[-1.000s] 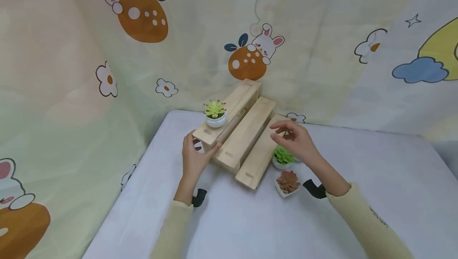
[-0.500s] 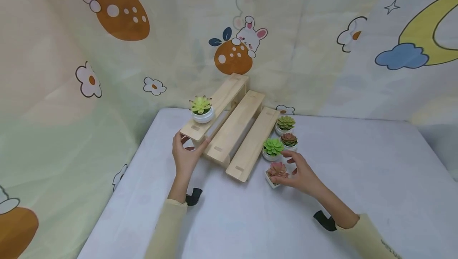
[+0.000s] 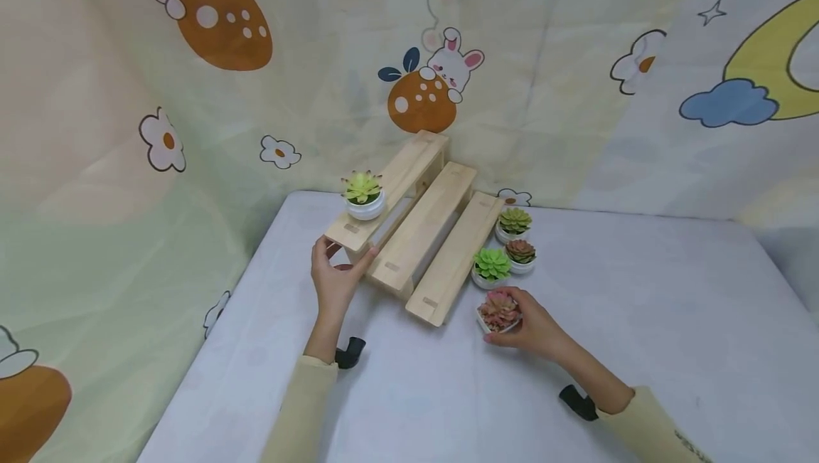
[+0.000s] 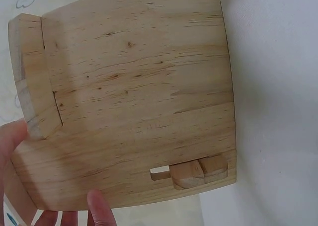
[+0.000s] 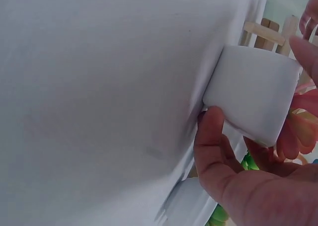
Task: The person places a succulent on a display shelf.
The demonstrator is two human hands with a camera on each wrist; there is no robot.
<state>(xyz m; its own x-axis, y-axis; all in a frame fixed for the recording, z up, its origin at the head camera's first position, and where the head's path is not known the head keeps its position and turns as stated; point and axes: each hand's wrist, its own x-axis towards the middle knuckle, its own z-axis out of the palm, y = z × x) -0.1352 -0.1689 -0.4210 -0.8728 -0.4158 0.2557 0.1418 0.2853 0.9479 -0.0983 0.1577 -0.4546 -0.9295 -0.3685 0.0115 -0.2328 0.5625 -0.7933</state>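
A three-tier wooden plant stand (image 3: 422, 228) stands angled on the white-covered table. My left hand (image 3: 335, 285) grips its near left end, below the top step; in the left wrist view, fingers and thumb wrap the edge of the side panel (image 4: 134, 102). On the top step sits a yellow-green succulent (image 3: 363, 196) in a round white pot. Right of the stand, my right hand (image 3: 536, 326) holds a pink succulent (image 3: 499, 311), thumb and fingers around its white pot. In the right wrist view that angular white pot (image 5: 253, 92) is close over the tablecloth.
Beyond the right hand, a bright green succulent (image 3: 492, 265), a reddish-brown succulent (image 3: 521, 252) and a dull green succulent (image 3: 514, 222) cluster along the stand's right side, in white pots. A printed cloth backdrop (image 3: 537, 129) rises behind the table.
My right hand has come down from above the plants and closed around the pink succulent's pot. My left hand has kept its grip on the stand. The head view has shifted slightly.
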